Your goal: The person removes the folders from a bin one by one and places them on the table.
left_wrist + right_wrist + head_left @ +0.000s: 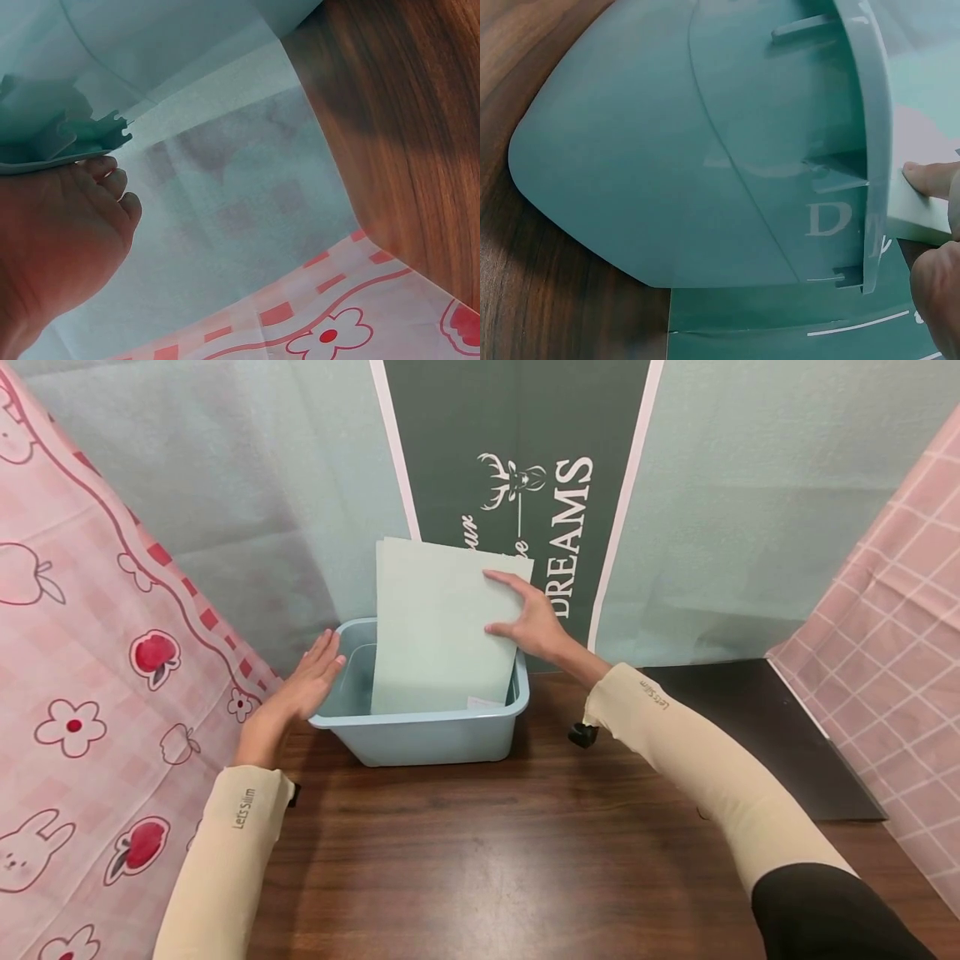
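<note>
A light blue plastic basin (pixel 435 743) stands on the table against the back cloth. Upright in it, leaning back, is a stack of pale green sheets (pixel 438 627) whose upper part rises above the rim; a small white label (pixel 483 702) shows low on its front. My right hand (pixel 538 625) grips the stack by its right edge, thumb on the front face, some fingers hidden behind. My left hand (pixel 309 681) rests along the basin's left rim with straight fingers. In the left wrist view, the fingertips (pixel 112 180) lie right under the rim.
A black flat board (pixel 772 743) lies at the right of the brown wooden table (pixel 465 860). Printed pink cloth (pixel 97 693) hangs on the left, pink checked cloth (pixel 892 635) on the right, and a grey-green cloth with lettering (pixel 712 527) at the back.
</note>
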`<control>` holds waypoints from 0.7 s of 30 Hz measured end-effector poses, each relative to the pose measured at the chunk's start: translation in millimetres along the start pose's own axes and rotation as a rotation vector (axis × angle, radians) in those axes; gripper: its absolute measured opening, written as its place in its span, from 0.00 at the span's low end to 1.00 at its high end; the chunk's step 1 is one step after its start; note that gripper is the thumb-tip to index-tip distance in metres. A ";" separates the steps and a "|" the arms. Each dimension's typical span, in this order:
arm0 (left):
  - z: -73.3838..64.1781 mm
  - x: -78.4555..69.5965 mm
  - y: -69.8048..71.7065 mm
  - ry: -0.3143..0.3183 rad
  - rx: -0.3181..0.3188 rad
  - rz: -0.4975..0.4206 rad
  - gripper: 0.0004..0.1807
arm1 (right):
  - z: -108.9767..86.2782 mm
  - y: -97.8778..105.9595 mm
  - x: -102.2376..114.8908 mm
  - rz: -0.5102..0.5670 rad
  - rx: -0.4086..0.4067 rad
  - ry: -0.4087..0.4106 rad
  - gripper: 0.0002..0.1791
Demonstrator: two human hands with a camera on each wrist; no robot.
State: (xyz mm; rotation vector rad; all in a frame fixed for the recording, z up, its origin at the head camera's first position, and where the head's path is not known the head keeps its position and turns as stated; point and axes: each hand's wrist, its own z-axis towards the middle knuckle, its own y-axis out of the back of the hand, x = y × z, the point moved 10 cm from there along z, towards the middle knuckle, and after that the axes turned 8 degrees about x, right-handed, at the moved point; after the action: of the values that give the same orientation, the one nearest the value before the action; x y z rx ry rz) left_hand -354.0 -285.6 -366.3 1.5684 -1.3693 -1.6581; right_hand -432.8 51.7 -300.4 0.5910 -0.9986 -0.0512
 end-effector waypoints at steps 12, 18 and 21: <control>-0.6 -1.2 1.7 -0.007 -0.006 0.022 0.39 | -3.2 14.3 4.5 0.026 -0.098 -0.031 0.48; -0.1 0.2 -0.1 -0.007 0.016 0.015 0.39 | -5.6 22.3 8.2 0.044 -0.152 -0.030 0.48; 0.0 -0.4 0.6 -0.014 0.013 0.009 0.39 | -7.5 28.7 9.8 0.060 -0.184 -0.032 0.49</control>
State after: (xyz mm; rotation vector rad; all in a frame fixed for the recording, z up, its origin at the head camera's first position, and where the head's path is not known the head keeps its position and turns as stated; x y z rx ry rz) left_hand -354.1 -285.5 -365.6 1.5582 -1.3947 -1.6603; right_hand -427.7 76.2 -281.7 0.3921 -1.0296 -0.0984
